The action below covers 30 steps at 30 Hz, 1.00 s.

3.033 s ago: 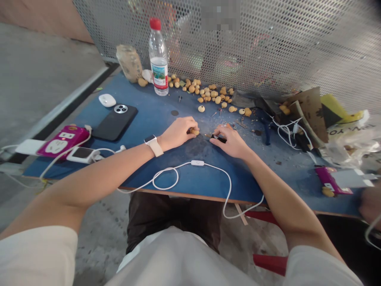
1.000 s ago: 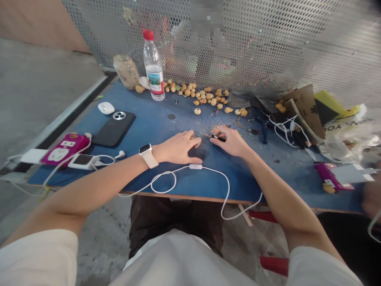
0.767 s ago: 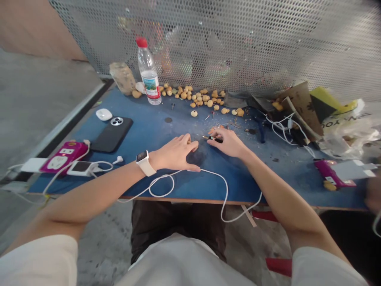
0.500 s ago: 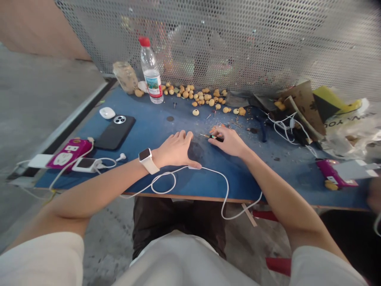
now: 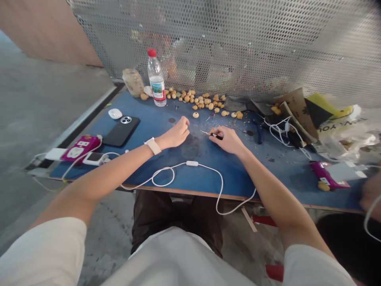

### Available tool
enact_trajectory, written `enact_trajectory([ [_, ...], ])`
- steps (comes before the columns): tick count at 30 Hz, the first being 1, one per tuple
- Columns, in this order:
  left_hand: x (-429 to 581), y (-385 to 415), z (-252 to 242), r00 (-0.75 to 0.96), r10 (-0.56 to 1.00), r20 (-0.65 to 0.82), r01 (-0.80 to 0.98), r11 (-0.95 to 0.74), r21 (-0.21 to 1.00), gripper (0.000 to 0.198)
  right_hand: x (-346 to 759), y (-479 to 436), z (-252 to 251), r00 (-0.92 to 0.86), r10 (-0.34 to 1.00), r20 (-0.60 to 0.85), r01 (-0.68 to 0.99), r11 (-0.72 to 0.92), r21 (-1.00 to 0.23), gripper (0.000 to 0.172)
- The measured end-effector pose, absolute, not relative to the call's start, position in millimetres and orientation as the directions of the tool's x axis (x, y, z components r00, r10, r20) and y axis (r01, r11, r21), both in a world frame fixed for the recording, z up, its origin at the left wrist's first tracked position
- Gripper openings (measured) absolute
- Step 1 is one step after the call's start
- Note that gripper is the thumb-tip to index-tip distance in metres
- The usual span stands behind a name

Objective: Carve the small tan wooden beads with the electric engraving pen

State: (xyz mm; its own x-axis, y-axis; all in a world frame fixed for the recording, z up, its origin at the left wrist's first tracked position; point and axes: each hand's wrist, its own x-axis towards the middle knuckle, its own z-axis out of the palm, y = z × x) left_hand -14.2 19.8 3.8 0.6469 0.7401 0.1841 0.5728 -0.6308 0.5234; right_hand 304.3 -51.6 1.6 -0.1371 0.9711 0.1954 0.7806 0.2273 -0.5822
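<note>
My left hand (image 5: 176,134), with a pale watch band (image 5: 153,146) on its wrist, is above the middle of the blue table, its fingers curled together. Whatever may be inside those fingers is hidden. To its right, my right hand (image 5: 226,139) grips a small black-handled tool with a thin pointed metal tip (image 5: 216,136). The tip points left, toward my left hand, and the two hands are apart. A white inline switch (image 5: 192,163) on a cord lies in front of my left hand. Small yellowish gourd-like pieces (image 5: 205,102) are heaped behind the hands.
On the left are a water bottle (image 5: 156,81), a black phone (image 5: 122,131), a white earbud case (image 5: 115,114) and a purple power strip (image 5: 80,147). Pliers-like blue handles (image 5: 259,132), tangled white cable and plastic bags (image 5: 342,131) lie right. Another person's hand (image 5: 372,190) shows at the right edge.
My left hand has gone from lying spread near the cord switch to curled fingers, turned and raised, uncovering the switch. My right hand keeps its hold on the tool. The view has shifted slightly.
</note>
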Motion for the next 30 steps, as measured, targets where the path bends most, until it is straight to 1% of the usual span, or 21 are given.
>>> enact_trajectory([
  [2, -14.5, 40.3, 3.3, 0.614, 0.754, 0.235, 0.617, -0.644, 0.453, 0.026, 307.4, -50.6, 2.0, -0.126, 0.973, 0.195, 0.790, 0.217, -0.573, 0.017],
  [4, -13.4, 62.5, 6.2, 0.588, 0.762, 0.271, 0.645, -0.644, 0.411, 0.029, 308.5, -50.4, 2.6, -0.119, 0.974, 0.194, 0.797, 0.211, -0.566, 0.018],
  [6, -10.0, 84.8, 13.4, 0.568, 0.761, 0.314, 0.650, -0.648, 0.397, 0.035, 307.4, -50.8, 3.3, -0.132, 0.974, 0.186, 0.798, 0.216, -0.563, 0.017],
  [9, 1.1, 115.1, 29.4, 0.529, 0.771, 0.355, 0.656, -0.637, 0.405, 0.049, 303.8, -51.1, 4.6, -0.160, 0.974, 0.162, 0.810, 0.223, -0.542, 0.014],
  [10, 6.2, 124.0, 34.6, 0.522, 0.777, 0.352, 0.660, -0.629, 0.410, 0.049, 302.8, -51.0, 5.0, -0.167, 0.974, 0.154, 0.815, 0.224, -0.534, 0.013],
  [12, 17.1, 140.5, 42.9, 0.519, 0.785, 0.339, 0.675, -0.619, 0.401, 0.037, 301.6, -50.3, 5.5, -0.176, 0.973, 0.147, 0.822, 0.227, -0.522, 0.012],
  [14, 27.2, 156.6, 47.1, 0.520, 0.783, 0.342, 0.693, -0.621, 0.367, 0.025, 301.3, -49.6, 5.7, -0.185, 0.972, 0.147, 0.824, 0.235, -0.515, 0.013],
  [15, 31.4, 164.6, 47.5, 0.523, 0.777, 0.351, 0.698, -0.626, 0.347, 0.022, 301.4, -49.3, 5.7, -0.188, 0.971, 0.149, 0.824, 0.239, -0.514, 0.014],
  [18, 39.1, 186.7, 43.6, 0.533, 0.765, 0.361, 0.703, -0.638, 0.314, 0.022, 301.4, -48.8, 5.7, -0.199, 0.969, 0.146, 0.817, 0.246, -0.522, 0.015],
  [24, 43.3, 202.0, 27.8, 0.533, 0.748, 0.396, 0.687, -0.656, 0.313, 0.018, 302.3, -48.1, 5.4, -0.208, 0.967, 0.147, 0.815, 0.255, -0.520, 0.017],
  [28, 45.4, 198.8, 24.4, 0.542, 0.782, 0.310, 0.715, -0.622, 0.320, 0.013, 303.8, -48.5, 5.7, -0.225, 0.962, 0.155, 0.814, 0.273, -0.513, 0.018],
  [30, 45.0, 200.0, 24.1, 0.532, 0.787, 0.311, 0.716, -0.615, 0.331, 0.010, 304.1, -48.8, 6.3, -0.227, 0.963, 0.143, 0.813, 0.268, -0.518, 0.017],
])
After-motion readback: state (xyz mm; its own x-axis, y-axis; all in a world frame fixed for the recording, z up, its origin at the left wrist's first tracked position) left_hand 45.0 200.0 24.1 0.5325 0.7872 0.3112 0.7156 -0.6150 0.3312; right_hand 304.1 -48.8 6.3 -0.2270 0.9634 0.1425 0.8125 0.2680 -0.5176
